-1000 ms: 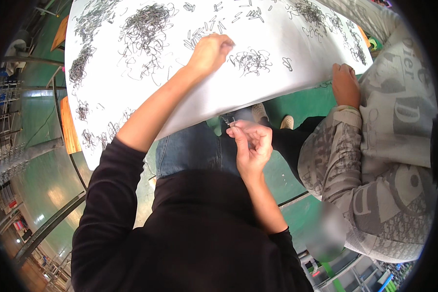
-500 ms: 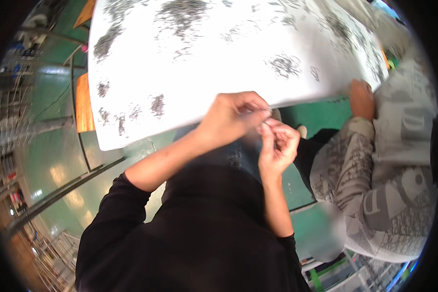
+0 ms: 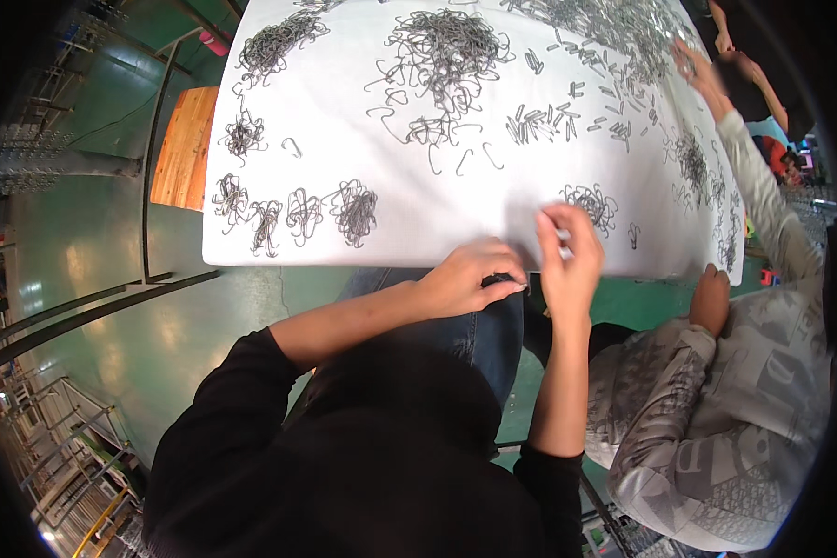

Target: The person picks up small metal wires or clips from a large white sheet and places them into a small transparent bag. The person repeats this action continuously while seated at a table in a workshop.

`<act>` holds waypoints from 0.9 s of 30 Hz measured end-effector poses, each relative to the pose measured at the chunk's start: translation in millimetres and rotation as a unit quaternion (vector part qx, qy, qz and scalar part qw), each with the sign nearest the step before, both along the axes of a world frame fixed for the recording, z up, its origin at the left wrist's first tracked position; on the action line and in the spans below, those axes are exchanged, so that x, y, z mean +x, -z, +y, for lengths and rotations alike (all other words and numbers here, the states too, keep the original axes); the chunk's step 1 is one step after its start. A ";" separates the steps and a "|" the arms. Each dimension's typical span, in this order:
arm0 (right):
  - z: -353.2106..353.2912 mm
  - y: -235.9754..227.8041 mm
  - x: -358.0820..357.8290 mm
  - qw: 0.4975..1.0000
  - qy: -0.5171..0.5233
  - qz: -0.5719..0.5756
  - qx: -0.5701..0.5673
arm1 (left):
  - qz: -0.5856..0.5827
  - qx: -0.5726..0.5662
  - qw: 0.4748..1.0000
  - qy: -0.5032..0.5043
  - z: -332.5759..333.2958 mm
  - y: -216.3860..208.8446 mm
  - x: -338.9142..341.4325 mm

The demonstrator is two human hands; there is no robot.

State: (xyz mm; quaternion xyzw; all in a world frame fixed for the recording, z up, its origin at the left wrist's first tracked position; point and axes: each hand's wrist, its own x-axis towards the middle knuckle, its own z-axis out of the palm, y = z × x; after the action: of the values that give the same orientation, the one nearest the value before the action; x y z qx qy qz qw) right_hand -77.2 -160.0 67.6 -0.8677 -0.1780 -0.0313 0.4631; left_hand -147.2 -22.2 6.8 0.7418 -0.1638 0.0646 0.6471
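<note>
My left hand is at the table's near edge, thumb and fingers pinched together. A small dark bit of metal shows at its fingertips, too small to name. To its right, my right hand is raised over the edge, slightly blurred, with its fingers curled in; whatever they hold, if anything, is hidden. Just beyond it lies a small pile of bent wire hooks. A large heap of such hooks spreads farther back on the white tabletop.
Several smaller hook piles lie along the left side. Short metal pieces are scattered at the back right. A person in a patterned grey top sits close on my right; another person's hand reaches in at the far right. A wooden stool stands left.
My hands, together at their fingertips before, are now apart. The right has moved up and right toward the small hook pile. The view has shifted, showing more of the table's far side.
</note>
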 end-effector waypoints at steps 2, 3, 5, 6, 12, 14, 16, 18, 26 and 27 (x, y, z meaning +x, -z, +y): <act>35.4 4.7 34.3 0.993 -0.104 -0.009 -0.049 | -0.002 -0.007 1.000 0.012 4.8 8.9 3.3; 54.4 9.2 48.6 0.988 -0.118 -0.004 -0.097 | 0.000 -0.011 1.000 0.019 6.8 12.2 3.3; 86.9 19.5 66.3 0.976 -0.149 -0.023 -0.157 | 0.019 -0.032 0.999 0.034 8.3 17.1 4.3; 101.3 25.3 71.6 0.971 -0.155 -0.031 -0.180 | 0.000 -0.033 0.999 0.034 8.7 19.3 6.1; 125.0 34.7 83.0 0.943 -0.250 0.029 -0.219 | -0.042 -0.036 0.998 0.028 9.5 26.4 10.9; 129.6 32.1 98.8 0.949 -0.207 0.029 -0.238 | -0.035 -0.034 0.998 0.032 10.3 27.3 11.3; 135.8 30.4 108.5 0.948 -0.216 0.022 -0.232 | -0.031 -0.035 0.998 0.038 10.8 27.7 11.9; 148.2 31.6 114.2 0.939 -0.233 0.002 -0.254 | -0.034 -0.040 0.998 0.036 10.9 28.2 12.4; 163.0 31.7 114.5 0.879 -0.272 -0.025 -0.390 | -0.046 -0.040 0.998 0.018 8.5 29.6 12.0; 157.4 30.9 113.8 0.887 -0.258 -0.024 -0.382 | -0.044 -0.043 0.998 0.019 8.7 29.6 12.0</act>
State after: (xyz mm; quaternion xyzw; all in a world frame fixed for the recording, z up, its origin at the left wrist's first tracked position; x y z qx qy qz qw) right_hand 36.6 -2.6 36.7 -0.9000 -0.4047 0.1391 0.0831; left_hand -135.3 -13.5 -22.8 0.7068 -0.2030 0.0916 0.6714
